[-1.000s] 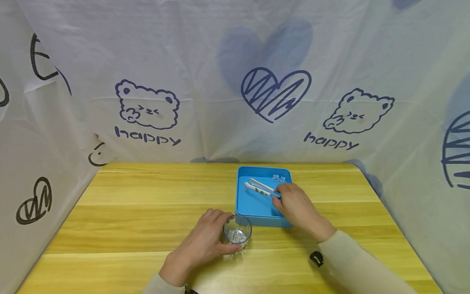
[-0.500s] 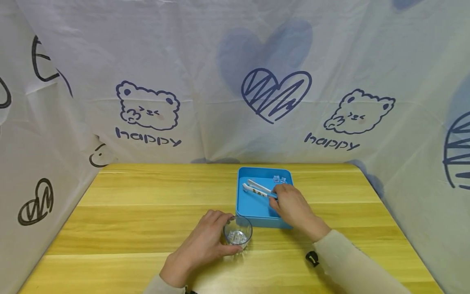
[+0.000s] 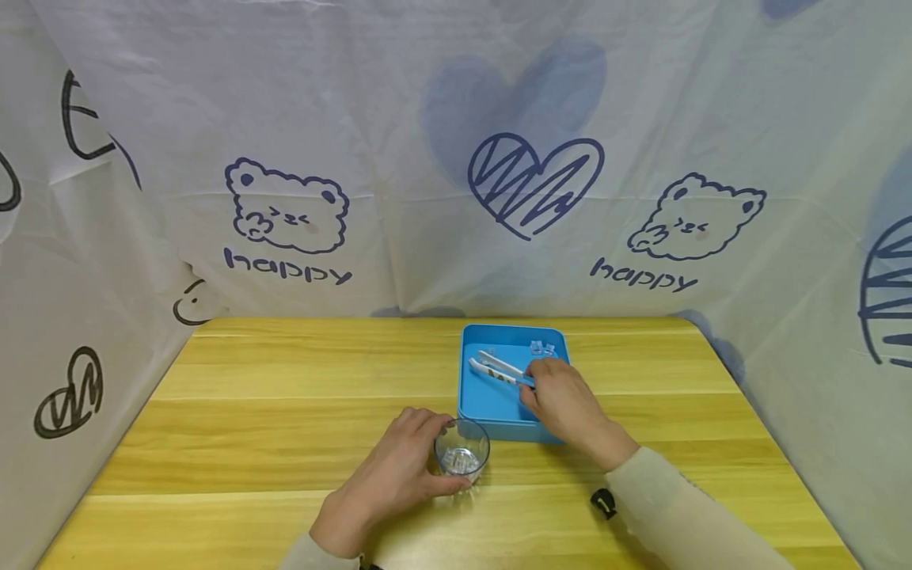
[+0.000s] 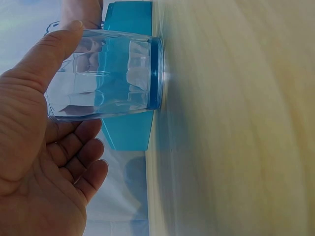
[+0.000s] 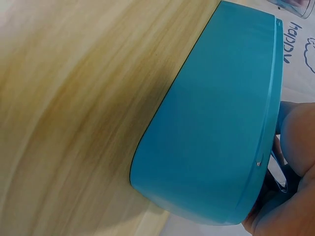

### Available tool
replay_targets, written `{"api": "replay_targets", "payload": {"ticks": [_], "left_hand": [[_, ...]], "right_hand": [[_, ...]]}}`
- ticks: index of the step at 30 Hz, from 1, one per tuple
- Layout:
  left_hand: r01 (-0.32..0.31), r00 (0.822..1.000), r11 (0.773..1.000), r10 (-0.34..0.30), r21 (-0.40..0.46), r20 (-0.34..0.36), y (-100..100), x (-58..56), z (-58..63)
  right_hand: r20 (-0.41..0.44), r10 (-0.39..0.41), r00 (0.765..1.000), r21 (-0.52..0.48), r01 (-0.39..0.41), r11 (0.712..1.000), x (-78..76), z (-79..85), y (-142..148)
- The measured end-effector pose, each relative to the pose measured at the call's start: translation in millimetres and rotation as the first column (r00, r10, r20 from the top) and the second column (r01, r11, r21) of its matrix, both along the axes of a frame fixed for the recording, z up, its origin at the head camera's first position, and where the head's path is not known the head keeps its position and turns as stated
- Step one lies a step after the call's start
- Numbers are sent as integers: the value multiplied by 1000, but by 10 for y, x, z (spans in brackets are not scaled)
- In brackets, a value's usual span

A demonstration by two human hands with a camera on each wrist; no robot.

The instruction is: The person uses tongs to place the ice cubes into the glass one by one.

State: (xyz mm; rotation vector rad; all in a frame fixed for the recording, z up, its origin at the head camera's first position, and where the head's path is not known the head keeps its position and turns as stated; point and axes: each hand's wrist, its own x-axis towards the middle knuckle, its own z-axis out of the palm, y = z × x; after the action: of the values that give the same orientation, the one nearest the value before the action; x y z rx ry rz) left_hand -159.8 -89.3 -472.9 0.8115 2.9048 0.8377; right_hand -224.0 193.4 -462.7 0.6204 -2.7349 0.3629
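Observation:
My left hand (image 3: 399, 463) holds a clear drinking glass (image 3: 461, 459) upright on the table, thumb on the near side and fingers behind it. Clear pieces seem to lie in the bottom of the glass, though glare blurs them. My right hand (image 3: 570, 404) grips a pair of tongs (image 3: 499, 366) with white arms and blue handles over the blue tray (image 3: 492, 429). The tong arms stand apart and point left. By their tips is a small clear cube (image 3: 492, 351); whether they touch it I cannot tell. More clear cubes (image 3: 537, 347) lie in the tray's far right corner.
The wooden table (image 3: 285, 412) meets a white patterned cloth (image 3: 399, 237) at the back and sides. The tray's wall (image 5: 211, 108) rises between the right hand and the tabletop. The glass stands just in front of the tray's near left corner.
My right hand and the tongs have shifted slightly left and nearer. The small cube by the tips now shows beyond the far tong arm. The left hand and glass have stayed in place.

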Motion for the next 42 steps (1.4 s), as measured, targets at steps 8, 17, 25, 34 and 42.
{"api": "replay_targets", "payload": {"ticks": [8,17,25,34,42], "left_hand": [[1,1000,1000,-1,2,0,3,0,3],[3,1000,1000,-3,6,8,1,-5,0],[3,1000,1000,-3,3,13,-4,0,5],[4,1000,1000,-4,7,4,-5,-3,-3],[6,1000,1000,-6,8,-4,-9,-2,-17]], "right_hand": [[-16,-8,1000,31,9,999,-4,-22,4],[-37,-16,999,56,18,998,-11,-54,10],[-48,-16,999,56,19,998,-3,-58,12],[-71,-7,997,45,10,999,23,-27,37],[-60,-7,998,11,8,1000,121,96,84]]}}
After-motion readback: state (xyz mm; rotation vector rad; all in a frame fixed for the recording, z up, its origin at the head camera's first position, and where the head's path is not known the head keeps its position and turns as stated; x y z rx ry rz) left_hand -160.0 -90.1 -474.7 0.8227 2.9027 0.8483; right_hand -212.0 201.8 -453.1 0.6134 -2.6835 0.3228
